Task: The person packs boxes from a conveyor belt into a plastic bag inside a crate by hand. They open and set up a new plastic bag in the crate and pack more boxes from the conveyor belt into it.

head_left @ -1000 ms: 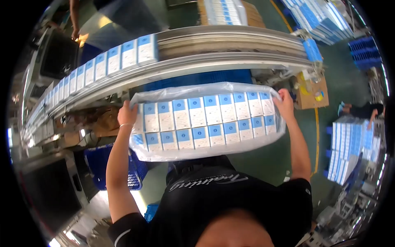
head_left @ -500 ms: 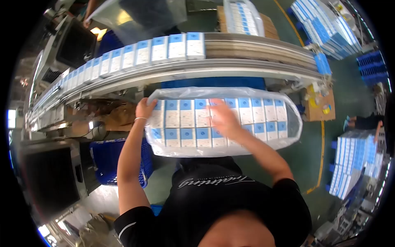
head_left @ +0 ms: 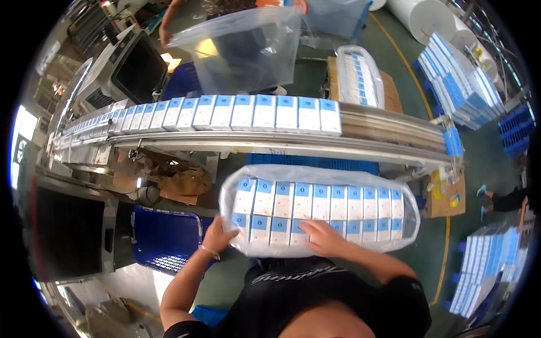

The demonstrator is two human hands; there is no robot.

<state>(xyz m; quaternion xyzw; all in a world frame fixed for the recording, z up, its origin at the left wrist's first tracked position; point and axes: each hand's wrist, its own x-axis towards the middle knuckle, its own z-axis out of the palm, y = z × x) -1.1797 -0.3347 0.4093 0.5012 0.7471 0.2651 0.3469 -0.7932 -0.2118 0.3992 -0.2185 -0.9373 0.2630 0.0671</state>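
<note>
A clear plastic bag (head_left: pixel 315 171) lies in front of me, its mouth spread open around two rows of blue-and-white boxes (head_left: pixel 302 201). My left hand (head_left: pixel 217 235) is at the bag's lower left corner, with its fingers closed on the plastic edge beside the end box. Over the near row, my right hand (head_left: pixel 326 238) has its fingers stretched out, touching the box tops near the middle. Part of that row is hidden under it.
Beyond the bag runs a conveyor (head_left: pixel 394 125) carrying a line of similar boxes (head_left: pixel 242 112). A blue basket (head_left: pixel 169 236) is at left. Another person's hand (head_left: pixel 165 38) is by a large clear bag (head_left: pixel 248 50). Stacked boxes (head_left: pixel 459 84) stand at right.
My view has shifted. My left hand has moved from the bag's upper left to its lower left corner. My right hand went from the far row to the near row. The conveyor boxes advanced right.
</note>
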